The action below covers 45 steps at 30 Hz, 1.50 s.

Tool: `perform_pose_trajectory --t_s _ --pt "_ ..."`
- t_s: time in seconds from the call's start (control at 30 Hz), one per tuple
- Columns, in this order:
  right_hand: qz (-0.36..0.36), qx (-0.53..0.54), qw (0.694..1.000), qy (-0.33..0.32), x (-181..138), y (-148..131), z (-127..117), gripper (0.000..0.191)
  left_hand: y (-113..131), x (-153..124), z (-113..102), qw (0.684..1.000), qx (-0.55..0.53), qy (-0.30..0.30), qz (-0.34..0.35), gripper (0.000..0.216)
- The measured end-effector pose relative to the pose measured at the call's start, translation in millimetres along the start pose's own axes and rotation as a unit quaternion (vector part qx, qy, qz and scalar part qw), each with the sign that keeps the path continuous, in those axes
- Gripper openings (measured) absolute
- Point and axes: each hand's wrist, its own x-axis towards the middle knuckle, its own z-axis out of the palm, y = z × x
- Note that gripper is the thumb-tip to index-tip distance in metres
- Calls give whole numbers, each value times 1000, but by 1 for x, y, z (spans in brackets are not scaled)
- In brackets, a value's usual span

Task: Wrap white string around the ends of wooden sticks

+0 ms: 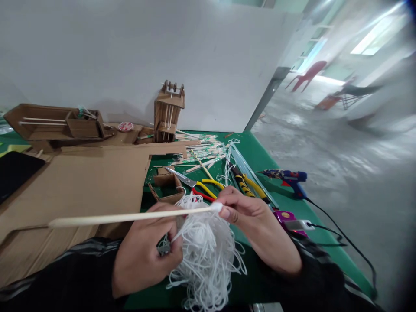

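A pale wooden stick [130, 218], like a chopstick, lies level across the view, its far left end thicker. White string is wound around its right end [216, 207], and my right hand [247, 216] pinches it there between thumb and fingers. My left hand [149, 247] is curled closed under the stick, with a taut strand of the string between thumb and forefinger. Something small and grey shows inside its curled fingers, too unclear to name. Below and between both hands a big loose tangle of white string [208, 260] spreads over the green table.
Scissors [185, 178], yellow-handled pliers [255, 188] and wooden sticks [204, 151] lie beyond my hands. A blue glue gun [289, 177] with a trailing cord is at right. Cardboard sheet [104, 177] covers the left; a cardboard tower [167, 112] stands at the back.
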Motion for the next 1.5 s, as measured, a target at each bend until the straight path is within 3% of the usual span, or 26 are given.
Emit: perform_pose_trajectory --t_s 0.1,0.27,0.4,0.47,0.57,0.73,0.93,1.0,1.07,1.17,1.3,1.5 --pt "38 76 996 -17 -2 -1 7 13 -6 -4 2 997 63 -26 -22 8" --pt "64 158 984 -59 -1 10 14 20 -9 1 -5 989 126 -68 32 35" --pt "80 161 980 -81 1 15 16 20 -2 13 -10 992 112 -38 43 15" --pt "77 156 981 -90 0 17 17 20 -1 18 -7 995 66 -58 52 13" --pt "63 155 981 -99 -1 20 15 21 -4 20 1 996 -15 -81 14 20" --pt "68 212 973 -68 1 24 9 22 -21 9 3 991 -104 -51 -68 33" --pt "62 245 966 -50 4 23 7 17 -39 -6 -2 986 -18 -143 -86 23" --pt "68 233 969 -55 4 25 7 18 -35 -8 -3 991 25 -119 -57 9" --pt "64 225 970 -67 4 26 8 20 -26 -6 -5 996 34 -80 1 39" --pt "47 214 971 -96 4 29 11 20 -12 3 -7 994 -1 -87 70 50" --pt "61 222 965 -122 4 33 15 20 -9 20 -3 990 -5 -119 79 33" --pt "70 266 953 -129 3 46 16 19 -34 15 7 977 103 -118 147 16"
